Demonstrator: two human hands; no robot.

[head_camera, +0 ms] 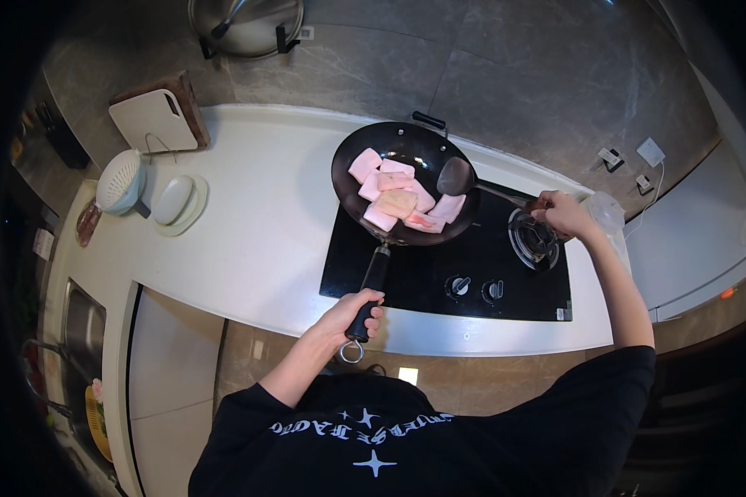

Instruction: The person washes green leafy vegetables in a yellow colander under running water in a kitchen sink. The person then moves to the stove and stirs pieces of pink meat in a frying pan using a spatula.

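A dark wok (423, 140) sits over the left side of a black gas hob (423, 279). Several pale pink slabs (395, 197), which look like raw pork fat, lie in it, some overlapping and one with a red streak. My left hand (351, 317) is wrapped around the wok's black handle, just above its metal hanging ring. To the right, my right hand (559, 214) grips the brown handle of a metal spatula (457, 176). The spatula's blade is inside the wok, at its right side, close to the slabs.
The hob's right burner (534, 242) lies under my right forearm's side, with two knobs (459, 286) in front. On the white counter (261, 205) at left stand a colander (121, 183), pale dishes (177, 202) and cutting boards (155, 118). A sink (87, 317) is at far left.
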